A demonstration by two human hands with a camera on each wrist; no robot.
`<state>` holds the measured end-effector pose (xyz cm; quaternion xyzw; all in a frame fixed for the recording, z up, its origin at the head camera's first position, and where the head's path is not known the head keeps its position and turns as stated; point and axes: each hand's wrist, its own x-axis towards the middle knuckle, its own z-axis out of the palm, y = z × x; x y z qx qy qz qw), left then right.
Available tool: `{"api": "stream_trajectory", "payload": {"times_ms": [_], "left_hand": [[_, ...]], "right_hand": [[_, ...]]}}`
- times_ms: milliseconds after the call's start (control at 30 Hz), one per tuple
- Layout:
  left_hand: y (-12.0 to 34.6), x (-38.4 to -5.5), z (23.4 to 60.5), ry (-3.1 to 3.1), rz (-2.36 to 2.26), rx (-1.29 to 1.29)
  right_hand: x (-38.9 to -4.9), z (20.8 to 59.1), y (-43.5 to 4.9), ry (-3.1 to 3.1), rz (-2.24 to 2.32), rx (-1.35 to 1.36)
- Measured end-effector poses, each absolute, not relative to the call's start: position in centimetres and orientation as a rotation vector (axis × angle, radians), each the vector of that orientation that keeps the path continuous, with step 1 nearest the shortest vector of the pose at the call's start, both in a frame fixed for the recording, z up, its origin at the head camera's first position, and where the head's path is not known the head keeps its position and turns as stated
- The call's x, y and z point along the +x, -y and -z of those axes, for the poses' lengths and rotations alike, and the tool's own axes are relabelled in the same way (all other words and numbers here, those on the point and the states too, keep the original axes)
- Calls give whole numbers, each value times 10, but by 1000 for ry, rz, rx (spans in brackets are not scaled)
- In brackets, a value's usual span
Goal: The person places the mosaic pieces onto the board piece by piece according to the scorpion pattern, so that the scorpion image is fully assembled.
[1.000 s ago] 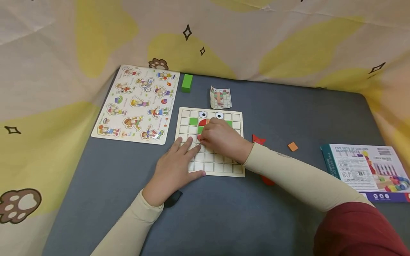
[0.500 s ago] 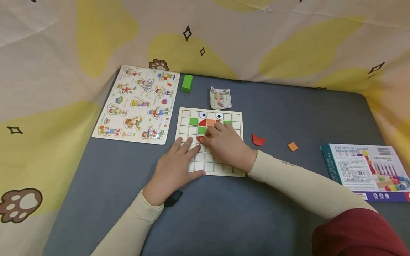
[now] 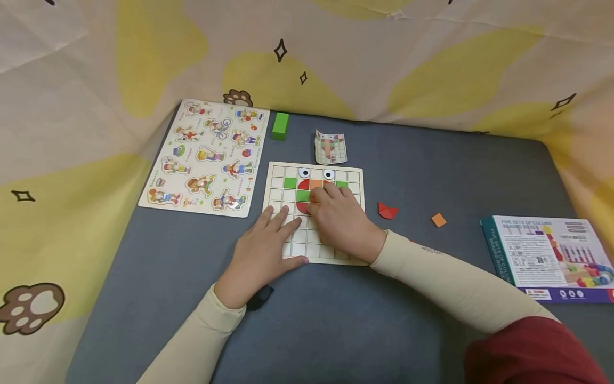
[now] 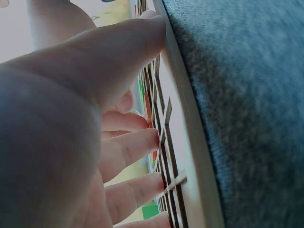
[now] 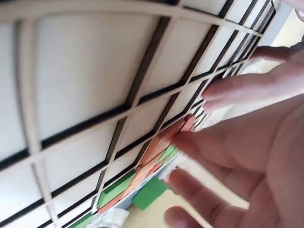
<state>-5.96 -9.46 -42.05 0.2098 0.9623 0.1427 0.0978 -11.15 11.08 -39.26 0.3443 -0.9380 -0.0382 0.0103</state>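
Observation:
A pale wooden grid board (image 3: 298, 249) lies on the grey table, seen in all three views. My left hand (image 3: 261, 250) rests spread on its front left corner, thumb along the near edge. Over the board's middle is my right hand (image 3: 338, 216), fingers bent; its thumb touches the coloured pieces in the right wrist view, with a gap to the other fingertips. Just left of it a red rounded piece (image 3: 303, 207) lies in a cell, below a green square (image 3: 303, 196). An orange square (image 3: 316, 184) and two eye discs (image 3: 304, 173) sit higher. The hand hides some cells.
Behind the board stands a small pattern card (image 3: 330, 148). A green block (image 3: 280, 126) and a picture puzzle board (image 3: 206, 160) are at the back left. Red pieces (image 3: 387, 210), an orange tile (image 3: 438, 220) and a box (image 3: 547, 256) lie to the right.
My right hand has shifted slightly right and toward me, uncovering more of the red rounded piece, which now sits squarely in its cell. My left hand has not moved.

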Motion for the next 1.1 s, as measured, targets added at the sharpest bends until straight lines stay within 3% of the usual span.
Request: {"api": "stream_trajectory", "payload": {"times_ms": [133, 333, 533, 867, 1100], "left_hand": [[94, -60, 421, -2844, -434, 621], [92, -59, 419, -2838, -454, 622], [92, -59, 417, -2842, -446, 617], [93, -59, 418, -2846, -460, 610], [93, -59, 418, -2842, -472, 609]], "right_hand": [[-115, 375, -135, 2983, -139, 972], [-105, 344, -210, 3048, -362, 711], [-73, 352, -268, 3178, -386, 567], [-28, 389, -286, 3168, -528, 553], [-28, 399, -290, 3107, -521, 465]]}}
